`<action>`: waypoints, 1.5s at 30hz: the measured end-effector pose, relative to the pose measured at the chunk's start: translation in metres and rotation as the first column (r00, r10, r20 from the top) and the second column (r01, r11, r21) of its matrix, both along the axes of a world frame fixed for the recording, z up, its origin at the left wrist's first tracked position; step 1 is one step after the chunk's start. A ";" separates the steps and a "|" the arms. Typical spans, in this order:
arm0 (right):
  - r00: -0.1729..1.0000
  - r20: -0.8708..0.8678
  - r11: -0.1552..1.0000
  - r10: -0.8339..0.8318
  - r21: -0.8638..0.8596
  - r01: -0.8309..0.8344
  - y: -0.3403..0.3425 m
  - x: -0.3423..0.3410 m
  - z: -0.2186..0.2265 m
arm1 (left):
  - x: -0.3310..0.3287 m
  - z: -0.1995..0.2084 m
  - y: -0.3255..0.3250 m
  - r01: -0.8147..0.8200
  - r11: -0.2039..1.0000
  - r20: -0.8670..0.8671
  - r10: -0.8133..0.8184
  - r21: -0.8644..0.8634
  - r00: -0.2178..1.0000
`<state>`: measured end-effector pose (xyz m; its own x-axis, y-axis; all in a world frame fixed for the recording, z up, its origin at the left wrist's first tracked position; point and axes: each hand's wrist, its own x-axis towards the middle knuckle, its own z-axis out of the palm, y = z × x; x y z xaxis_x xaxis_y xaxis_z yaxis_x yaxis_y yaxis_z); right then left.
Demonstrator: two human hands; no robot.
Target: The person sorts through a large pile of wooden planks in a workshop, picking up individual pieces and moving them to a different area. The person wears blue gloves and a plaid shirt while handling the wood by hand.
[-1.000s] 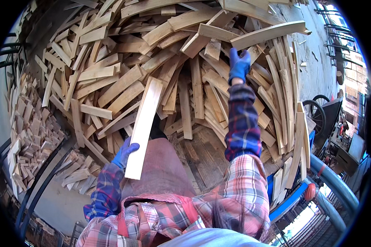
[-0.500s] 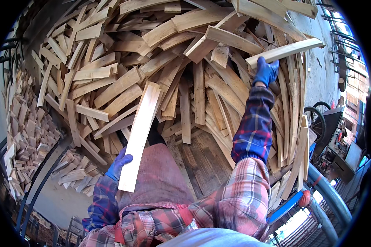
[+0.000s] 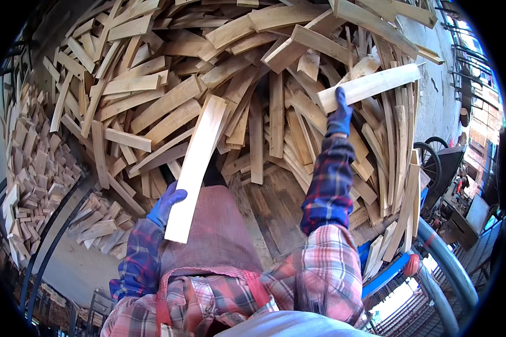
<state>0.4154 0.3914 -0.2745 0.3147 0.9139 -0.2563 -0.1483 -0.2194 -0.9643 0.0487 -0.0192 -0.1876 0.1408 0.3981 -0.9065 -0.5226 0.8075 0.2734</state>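
Nearest, at the lower middle, a reddish apron [image 3: 216, 224] covers the lap of a person in a checked shirt. Just over its left side is the left hand [image 3: 164, 204], gloved in blue, clamped on the lower end of a first plank [image 3: 197, 168]. The thumb lies at the plank's left edge; the other fingers are mostly hidden beneath. This pale, straight plank slants up and away, its far end over the pile. It looks light enough for one hand and quite stiff, but held so near one end it would probably feel tip-heavy; a grip around both long edges at the middle should balance it better.

Farther out, to the right, the right hand [image 3: 339, 117], also gloved, is closed on the left end of a second plank [image 3: 376, 84]. One digit shows over its face; the rest are out of sight. This plank points rightward over the pile; whether it touches wood below, I cannot tell. Its dry, sawn surface should grip well, though edges may splinter.

Between the arms is a worn wooden floor [image 3: 278, 210]. Beyond, a big heap of loose boards [image 3: 166, 109] curves around, with smaller blocks [image 3: 45, 194] piled at far left.
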 end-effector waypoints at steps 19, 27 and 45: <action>0.889 -0.193 0.769 0.414 -0.448 -0.455 -0.475 -0.220 0.202 | -0.028 0.075 -0.044 0.072 0.973 -0.052 -0.062 0.220 0.997; 0.702 -0.357 0.516 0.616 -0.490 -0.703 -0.473 -0.263 0.233 | -0.059 0.075 -0.102 -0.149 0.973 -0.126 0.173 0.177 0.977; 0.354 -0.568 0.142 0.743 -0.383 -0.913 -0.399 -0.306 0.228 | -0.087 0.076 -0.100 -0.629 0.768 0.233 0.594 0.119 0.770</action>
